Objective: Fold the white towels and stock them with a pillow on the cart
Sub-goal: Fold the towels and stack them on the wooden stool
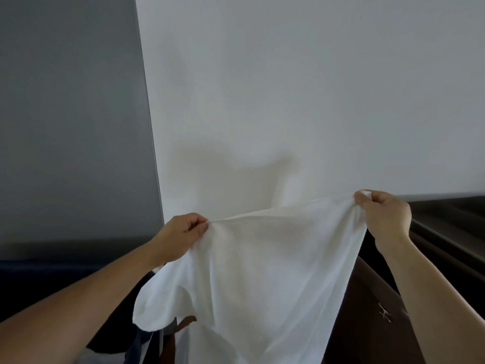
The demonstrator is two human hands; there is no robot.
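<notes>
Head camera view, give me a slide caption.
Left hand and right hand pinch a white cloth towel, held spread.

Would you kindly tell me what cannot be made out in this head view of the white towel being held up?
- Lower end of the white cloth towel, pinched by the left hand and right hand: cut off by the bottom edge.
- Cart and pillow: neither shows; the towel and both arms block the lower area.
- Small metal piece on the dark brown wooden furniture: too small to identify.
- Dark items at bottom left: shadowed, unidentifiable.
</notes>
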